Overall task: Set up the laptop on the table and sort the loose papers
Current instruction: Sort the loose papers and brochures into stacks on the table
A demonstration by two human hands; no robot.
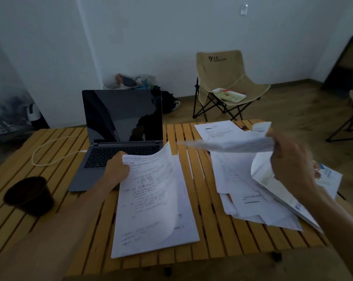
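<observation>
An open grey laptop point(118, 138) with a dark screen stands on the slatted wooden table point(202, 236), a white cable point(50, 151) plugged into its left side. My left hand point(116, 169) grips the top left corner of a printed sheet point(151, 179), lifting it off a neat stack of papers point(171, 236) in front of me. My right hand point(289, 161) holds a blurred sheet point(232, 145) in the air above a messy pile of loose papers point(258, 203) on the right. One more sheet point(218, 130) lies flat at the table's far side.
A dark cup point(29, 195) stands near the table's left front. Behind the table a beige folding chair point(228, 82) holds a tray. Bags point(135, 82) sit against the wall. Another chair frame point(352, 118) is at the right edge.
</observation>
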